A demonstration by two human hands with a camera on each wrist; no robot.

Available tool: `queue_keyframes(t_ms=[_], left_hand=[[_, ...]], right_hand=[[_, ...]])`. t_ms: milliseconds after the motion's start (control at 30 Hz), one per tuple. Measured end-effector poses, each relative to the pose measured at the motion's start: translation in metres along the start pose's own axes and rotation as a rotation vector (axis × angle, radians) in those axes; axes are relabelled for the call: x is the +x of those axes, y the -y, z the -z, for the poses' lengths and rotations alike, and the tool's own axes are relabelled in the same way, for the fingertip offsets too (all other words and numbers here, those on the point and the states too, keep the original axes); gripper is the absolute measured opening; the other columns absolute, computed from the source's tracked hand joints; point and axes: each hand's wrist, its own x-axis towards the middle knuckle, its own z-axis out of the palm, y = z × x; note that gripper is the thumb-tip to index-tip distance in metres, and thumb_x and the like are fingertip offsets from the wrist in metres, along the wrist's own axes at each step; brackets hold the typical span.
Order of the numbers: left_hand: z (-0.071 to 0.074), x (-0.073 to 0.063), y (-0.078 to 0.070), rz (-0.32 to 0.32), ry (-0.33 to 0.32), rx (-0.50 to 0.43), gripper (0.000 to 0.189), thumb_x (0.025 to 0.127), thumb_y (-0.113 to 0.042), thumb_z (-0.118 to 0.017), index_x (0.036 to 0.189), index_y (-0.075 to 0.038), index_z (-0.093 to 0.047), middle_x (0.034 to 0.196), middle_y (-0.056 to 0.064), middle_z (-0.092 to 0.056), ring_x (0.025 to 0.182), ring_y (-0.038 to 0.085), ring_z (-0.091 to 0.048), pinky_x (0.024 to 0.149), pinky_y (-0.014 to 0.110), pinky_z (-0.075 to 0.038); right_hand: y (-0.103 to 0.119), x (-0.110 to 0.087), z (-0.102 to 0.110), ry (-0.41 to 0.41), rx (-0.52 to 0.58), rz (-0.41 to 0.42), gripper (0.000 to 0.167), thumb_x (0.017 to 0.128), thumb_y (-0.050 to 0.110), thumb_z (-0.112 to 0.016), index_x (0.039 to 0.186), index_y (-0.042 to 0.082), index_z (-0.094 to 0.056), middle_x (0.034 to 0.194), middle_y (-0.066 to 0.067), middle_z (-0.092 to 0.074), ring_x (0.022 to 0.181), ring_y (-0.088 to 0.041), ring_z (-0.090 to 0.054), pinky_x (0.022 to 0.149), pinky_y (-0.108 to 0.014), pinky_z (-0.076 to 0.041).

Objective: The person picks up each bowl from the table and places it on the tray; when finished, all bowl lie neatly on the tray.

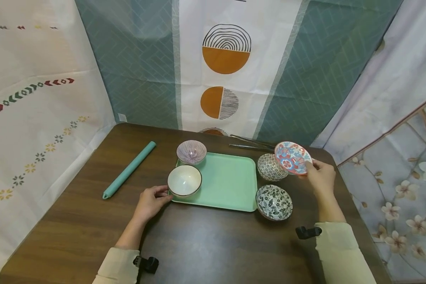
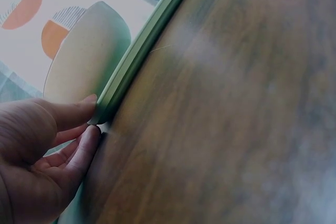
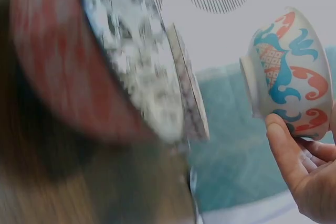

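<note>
My right hand [image 1: 322,176] grips a red-and-blue patterned bowl [image 1: 293,157] by its rim, raised and tilted over the right side of the table; its patterned outside and foot show in the right wrist view. Below it sit a small-patterned bowl [image 1: 268,167] and a black-and-white leaf-patterned bowl [image 1: 274,202], by the right end of a green tray [image 1: 230,181]. At the tray's front left corner, my left hand [image 1: 152,202] pinches the edge between thumb and fingers. A plain white bowl [image 1: 184,180] with a dark rim stands there, with a purple-striped bowl [image 1: 191,152] behind.
A rolled teal mat or cloth [image 1: 129,170] lies on the left of the brown table [image 1: 206,244]. Thin dark sticks [image 1: 252,146] lie along the back edge, partly behind the raised bowl. Patterned curtains hang behind and at both sides.
</note>
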Motion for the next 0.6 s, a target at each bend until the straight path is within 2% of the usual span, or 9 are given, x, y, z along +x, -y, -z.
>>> queue_keyframes(t_ms=[233,400,600], left_hand=[[-0.001,0.003,0.000,0.012,-0.006,0.008,0.038,0.087,-0.009,-0.080,0.120,0.006,-0.070,0.096,0.014,-0.074,0.091,0.027,-0.072,0.071,0.024,-0.056],[-0.002,0.002,0.000,0.012,-0.002,0.007,0.039,0.087,-0.009,-0.080,0.121,0.007,-0.070,0.097,0.014,-0.074,0.092,0.028,-0.072,0.073,0.025,-0.056],[0.000,0.001,0.000,0.013,-0.001,0.014,0.039,0.087,-0.009,-0.080,0.121,0.007,-0.070,0.098,0.015,-0.074,0.093,0.029,-0.072,0.073,0.023,-0.055]], right_hand=[[0.022,-0.007,-0.047,0.100,-0.013,0.080,0.034,0.101,0.012,-0.056,0.117,-0.016,-0.066,0.076,-0.008,-0.066,0.052,-0.003,-0.065,0.057,-0.026,-0.059],[0.032,-0.016,-0.075,0.168,-0.056,0.107,0.032,0.102,0.013,-0.057,0.117,-0.013,-0.068,0.086,-0.022,-0.069,0.056,-0.007,-0.067,0.058,-0.024,-0.058],[0.036,-0.027,-0.106,0.271,-0.124,0.124,0.031,0.102,0.013,-0.056,0.117,-0.011,-0.069,0.091,-0.025,-0.069,0.060,-0.015,-0.070,0.060,-0.030,-0.060]])
